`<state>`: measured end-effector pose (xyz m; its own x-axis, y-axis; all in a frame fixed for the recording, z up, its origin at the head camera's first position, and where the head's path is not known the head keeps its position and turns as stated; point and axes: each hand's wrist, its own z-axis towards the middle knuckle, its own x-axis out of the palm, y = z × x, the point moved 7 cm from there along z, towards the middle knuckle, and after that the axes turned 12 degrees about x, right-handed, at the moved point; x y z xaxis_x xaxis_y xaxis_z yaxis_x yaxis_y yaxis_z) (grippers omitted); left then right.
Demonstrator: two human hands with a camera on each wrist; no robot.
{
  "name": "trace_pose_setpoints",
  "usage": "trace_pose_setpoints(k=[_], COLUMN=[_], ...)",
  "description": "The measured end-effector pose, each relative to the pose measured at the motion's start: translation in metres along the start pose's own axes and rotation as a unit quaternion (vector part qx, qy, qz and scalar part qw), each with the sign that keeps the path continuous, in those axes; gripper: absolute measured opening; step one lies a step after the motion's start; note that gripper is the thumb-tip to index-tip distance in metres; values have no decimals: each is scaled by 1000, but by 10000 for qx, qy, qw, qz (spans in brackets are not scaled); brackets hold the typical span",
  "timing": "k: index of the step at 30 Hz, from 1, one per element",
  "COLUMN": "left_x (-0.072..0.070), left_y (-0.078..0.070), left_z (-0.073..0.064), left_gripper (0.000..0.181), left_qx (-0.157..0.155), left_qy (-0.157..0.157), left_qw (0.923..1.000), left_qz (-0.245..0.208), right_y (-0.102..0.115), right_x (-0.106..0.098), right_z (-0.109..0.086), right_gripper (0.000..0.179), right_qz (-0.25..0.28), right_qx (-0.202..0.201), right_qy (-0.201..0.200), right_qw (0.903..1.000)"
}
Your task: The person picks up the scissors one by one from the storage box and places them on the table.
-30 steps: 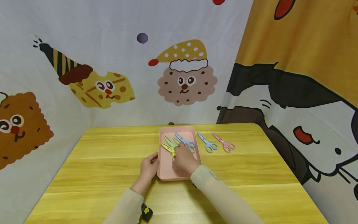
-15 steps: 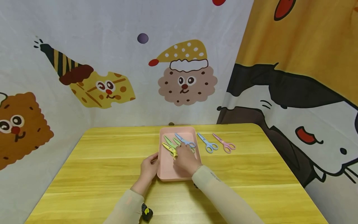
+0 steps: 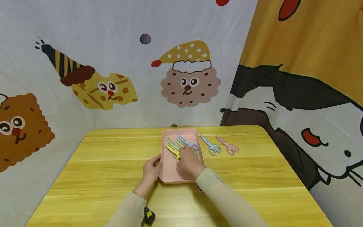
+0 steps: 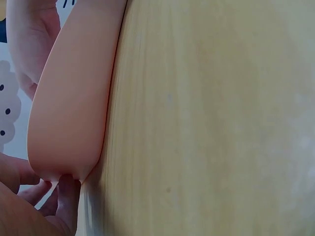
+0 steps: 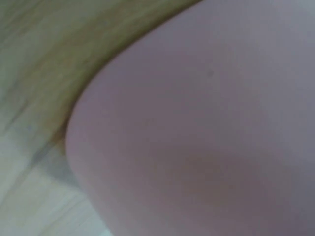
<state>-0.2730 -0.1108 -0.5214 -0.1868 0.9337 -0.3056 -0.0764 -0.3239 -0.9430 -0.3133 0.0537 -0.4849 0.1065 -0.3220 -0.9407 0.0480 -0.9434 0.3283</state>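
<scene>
In the head view, a pink tray point(image 3: 170, 173) stands on the table, with several scissors inside. My right hand point(image 3: 190, 161) reaches into it and pinches yellow scissors point(image 3: 171, 150) near their handles; the fingertips are partly hidden. Beyond that hand lie light green scissors point(image 3: 169, 141) and blue scissors point(image 3: 185, 141), partly overlapped. My left hand point(image 3: 151, 170) holds the tray's left side. In the left wrist view, its fingers point(image 4: 68, 199) touch the tray wall point(image 4: 74, 108). The right wrist view shows mostly the blurred pink tray point(image 5: 187, 128), no hand.
Right of the tray, blue scissors point(image 3: 211, 145) and pink scissors point(image 3: 227, 145) lie side by side on the wooden table point(image 3: 107, 164). A small black object point(image 3: 148, 216) shows by the left sleeve. A cartoon-printed curtain point(image 3: 119, 28) hangs behind the table.
My right hand and the yellow scissors have shifted slightly to the right within the tray. The left hand and the scissors outside the tray keep their places.
</scene>
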Motion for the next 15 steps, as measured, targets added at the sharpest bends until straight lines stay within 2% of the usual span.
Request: trace_pose_setpoints(k=[10,15], left_x=[-1,-1], left_y=[-2,-2], left_z=[0,-1], left_gripper=[34,34], left_qx=[30,16], left_qy=[-4,2], left_qw=[10000,10000], left_qz=[62,57], right_y=[-3,-3], right_x=[-6,-10], right_z=[-4,-5], right_gripper=[26,34], right_qz=[-61,-102], right_qx=[40,66], right_qy=[52,54], right_qw=[10000,9999])
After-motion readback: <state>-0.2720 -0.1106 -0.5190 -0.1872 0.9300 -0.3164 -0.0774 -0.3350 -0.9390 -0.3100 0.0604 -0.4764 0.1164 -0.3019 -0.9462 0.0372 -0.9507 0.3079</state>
